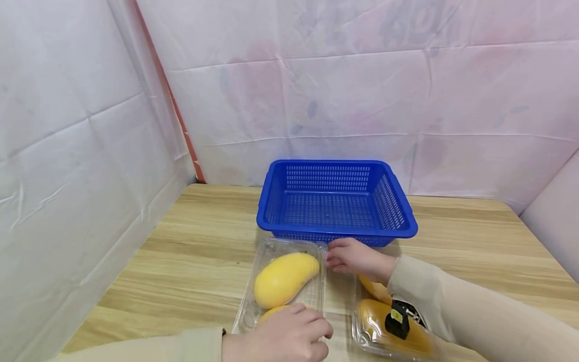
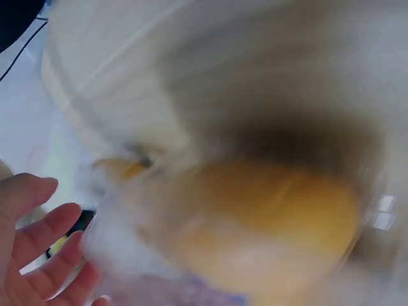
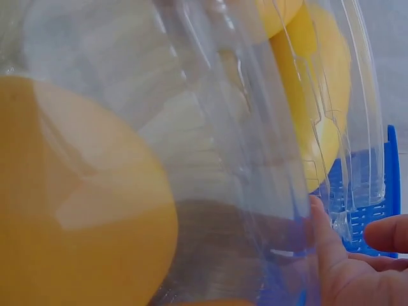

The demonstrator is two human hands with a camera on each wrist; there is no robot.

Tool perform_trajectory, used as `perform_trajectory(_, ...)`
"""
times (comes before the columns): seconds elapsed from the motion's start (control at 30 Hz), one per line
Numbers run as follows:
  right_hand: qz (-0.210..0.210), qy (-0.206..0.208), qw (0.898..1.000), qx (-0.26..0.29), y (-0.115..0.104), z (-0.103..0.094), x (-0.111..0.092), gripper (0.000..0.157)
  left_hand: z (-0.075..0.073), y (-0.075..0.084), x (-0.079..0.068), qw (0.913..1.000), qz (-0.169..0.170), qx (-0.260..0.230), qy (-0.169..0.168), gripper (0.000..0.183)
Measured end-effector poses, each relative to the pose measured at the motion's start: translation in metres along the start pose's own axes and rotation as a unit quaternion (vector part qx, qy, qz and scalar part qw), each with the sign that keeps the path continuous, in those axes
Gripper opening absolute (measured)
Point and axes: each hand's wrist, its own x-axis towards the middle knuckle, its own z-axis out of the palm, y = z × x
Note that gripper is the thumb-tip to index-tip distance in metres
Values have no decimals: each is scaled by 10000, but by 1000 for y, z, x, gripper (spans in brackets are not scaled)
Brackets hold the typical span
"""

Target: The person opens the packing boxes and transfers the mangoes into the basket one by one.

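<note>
A clear plastic box [image 1: 289,242] with two yellow mangoes lies on the table. The far mango [image 1: 285,279] shows whole; the near mango [image 1: 271,312] is mostly hidden behind my left hand [image 1: 282,337]. That hand is over the box's near end, its fingers loosely bent and spread in the left wrist view. My right hand [image 1: 357,259] reaches to the box's far right corner, fingertips at its edge; in the right wrist view the thumb stands apart from the finger at the plastic. Beneath my right forearm sits a second clear box [image 1: 357,332] holding deeper orange mangoes [image 1: 373,322].
A blue perforated plastic basket [image 1: 327,236] stands just behind the first box, its inside bare. The wood-grain table [image 1: 199,251] ends at pale sheeting [image 1: 353,100] on the back and sides. A small black camera [image 1: 398,319] is strapped at my right wrist.
</note>
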Motion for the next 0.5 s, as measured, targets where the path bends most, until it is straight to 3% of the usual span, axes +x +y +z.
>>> perform_trajectory(0.13,60,71,9999,106,0,0,1,37,-19,-16,15,9954,-759,-121,-579,20)
perform_trajectory(0.23,59,-21,9997,243,0,-2,1,33,-24,-36,26,9809,-1650,-384,-954,21)
perform_trajectory(0.37,47,-236,9988,436,-1,-4,-2,28,-19,-60,41,9536,-2518,-437,-1593,25)
perform_trajectory(0.5,52,-400,9976,562,0,-5,-2,23,-6,-73,53,9376,-2769,-150,-2099,28)
